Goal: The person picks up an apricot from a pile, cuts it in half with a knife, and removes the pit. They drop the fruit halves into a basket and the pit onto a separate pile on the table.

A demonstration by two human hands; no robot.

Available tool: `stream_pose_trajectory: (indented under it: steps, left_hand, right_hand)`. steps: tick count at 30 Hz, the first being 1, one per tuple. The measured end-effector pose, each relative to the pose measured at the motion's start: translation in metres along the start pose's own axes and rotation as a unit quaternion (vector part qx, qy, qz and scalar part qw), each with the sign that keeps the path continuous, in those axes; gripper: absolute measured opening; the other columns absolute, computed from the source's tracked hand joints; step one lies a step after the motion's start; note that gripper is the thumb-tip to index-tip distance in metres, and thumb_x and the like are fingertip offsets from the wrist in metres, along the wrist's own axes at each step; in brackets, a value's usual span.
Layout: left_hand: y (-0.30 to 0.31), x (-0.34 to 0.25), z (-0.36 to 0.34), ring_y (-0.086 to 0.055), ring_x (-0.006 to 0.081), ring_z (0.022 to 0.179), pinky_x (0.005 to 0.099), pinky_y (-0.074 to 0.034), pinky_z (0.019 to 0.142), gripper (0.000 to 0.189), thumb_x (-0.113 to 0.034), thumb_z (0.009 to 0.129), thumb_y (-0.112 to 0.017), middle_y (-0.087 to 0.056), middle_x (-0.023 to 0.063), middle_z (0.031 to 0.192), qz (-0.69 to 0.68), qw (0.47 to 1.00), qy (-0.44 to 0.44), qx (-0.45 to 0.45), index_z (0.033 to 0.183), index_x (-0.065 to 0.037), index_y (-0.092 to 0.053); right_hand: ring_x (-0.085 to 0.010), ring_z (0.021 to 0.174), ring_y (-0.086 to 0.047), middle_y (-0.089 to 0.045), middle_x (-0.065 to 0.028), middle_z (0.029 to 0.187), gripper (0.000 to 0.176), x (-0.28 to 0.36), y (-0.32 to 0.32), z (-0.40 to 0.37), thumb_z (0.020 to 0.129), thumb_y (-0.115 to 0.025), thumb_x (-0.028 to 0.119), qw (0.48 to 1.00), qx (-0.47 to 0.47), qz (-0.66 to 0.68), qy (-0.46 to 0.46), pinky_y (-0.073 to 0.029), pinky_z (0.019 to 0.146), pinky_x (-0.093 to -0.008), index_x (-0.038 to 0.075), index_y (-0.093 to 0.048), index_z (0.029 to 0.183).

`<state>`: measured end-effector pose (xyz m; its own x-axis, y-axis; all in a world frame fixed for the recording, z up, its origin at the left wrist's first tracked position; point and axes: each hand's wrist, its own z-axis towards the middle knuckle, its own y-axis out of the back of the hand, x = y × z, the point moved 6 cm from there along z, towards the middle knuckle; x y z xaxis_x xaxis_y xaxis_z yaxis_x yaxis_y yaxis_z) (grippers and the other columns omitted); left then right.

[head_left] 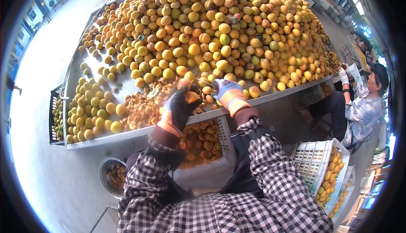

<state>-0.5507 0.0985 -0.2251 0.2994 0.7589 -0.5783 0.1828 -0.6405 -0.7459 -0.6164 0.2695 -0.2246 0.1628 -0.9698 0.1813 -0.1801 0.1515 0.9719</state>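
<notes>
My left hand (pixel 181 108), in a black and orange glove, is closed around an apricot (pixel 191 97); another orange piece of fruit (pixel 184 83) shows at its fingertips. To its right, my right hand (pixel 230 92), gloved in blue and orange, grips a thin-bladed knife (pixel 205 81) that points left towards the fruit. Its handle is hidden in the fist. Both hands are over the front edge of a metal table (pixel 95 137). A big heap of whole apricots (pixel 203 34) lies beyond them, and a pile of brownish pits or scraps (pixel 146 112) is beside my left hand.
Under the table edge, between my knees, a white crate (pixel 228 144) holds cut apricots. A metal bowl (pixel 103 165) with brown contents stands on the floor at left. White crates of fruit (pixel 311 159) are at right, where a co-worker (pixel 363 114) sits. A black crate (pixel 53 118) stands far left.
</notes>
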Motion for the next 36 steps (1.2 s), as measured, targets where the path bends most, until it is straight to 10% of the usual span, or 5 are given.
stream_pose_trajectory:
  steps: [7, 15, 17, 20, 36]
  left_hand:
    - [0.003, 0.009, -0.001, -0.06, 0.027, 0.104, 0.0408, -0.056, 0.08, 0.037, -0.023, 0.096, -0.054, -0.059, 0.0135, 0.117, -0.002, 1.0, 0.029, 0.001, 0.126, -0.002, -0.05]
    - [-0.005, 0.008, 0.0, -0.059, 0.0336, 0.107, 0.0452, -0.051, 0.082, 0.043, -0.035, 0.092, -0.056, -0.061, 0.0123, 0.116, -0.122, 0.979, 0.11, 0.12, 0.124, -0.006, -0.052]
    - [0.003, -0.003, 0.0, -0.06, 0.0317, 0.111, 0.04, -0.053, 0.078, 0.046, -0.038, 0.092, -0.058, -0.061, 0.0115, 0.12, -0.087, 0.992, 0.067, 0.063, 0.127, -0.009, -0.053]
    - [-0.001, -0.01, -0.005, -0.06, 0.0317, 0.111, 0.0393, -0.053, 0.076, 0.045, -0.037, 0.091, -0.059, -0.061, 0.0114, 0.119, -0.072, 0.993, 0.062, 0.063, 0.125, -0.009, -0.054]
    - [0.009, -0.008, -0.01, -0.062, 0.0315, 0.107, 0.0408, -0.053, 0.078, 0.042, -0.039, 0.089, -0.062, -0.061, 0.0089, 0.111, -0.054, 0.997, 0.047, 0.004, 0.12, -0.012, -0.056]
  right_hand:
    - [-0.024, 0.087, -0.068, -0.071, -0.0089, 0.094, 0.03, -0.007, 0.019, -0.005, 0.078, -0.074, 0.024, 0.975, -0.079, 0.206, -0.015, -0.053, 0.074, -0.0363, 0.012, -0.068, 0.105]
    - [-0.006, 0.081, -0.063, -0.072, -0.0036, 0.091, 0.034, 0.014, 0.019, 0.015, 0.078, -0.079, 0.011, 0.798, -0.064, 0.585, 0.131, -0.051, 0.073, -0.0239, 0.003, -0.068, 0.109]
    - [-0.0234, 0.089, -0.069, -0.071, -0.0084, 0.099, 0.03, 0.01, 0.035, 0.03, 0.084, -0.071, 0.026, 0.954, -0.114, 0.272, 0.053, -0.053, 0.08, -0.0341, 0.014, -0.067, 0.111]
    - [-0.0336, 0.105, -0.062, -0.065, -0.0131, 0.116, 0.035, 0.025, 0.023, 0.052, 0.09, -0.058, 0.037, 0.998, 0.059, 0.009, -0.017, -0.05, 0.09, -0.0442, 0.026, -0.06, 0.123]
    - [-0.0248, 0.089, -0.067, -0.071, -0.0046, 0.095, 0.027, 0.009, 0.03, -0.006, 0.082, -0.07, 0.036, 0.986, 0.001, 0.162, 0.033, -0.052, 0.08, -0.037, 0.021, -0.068, 0.104]
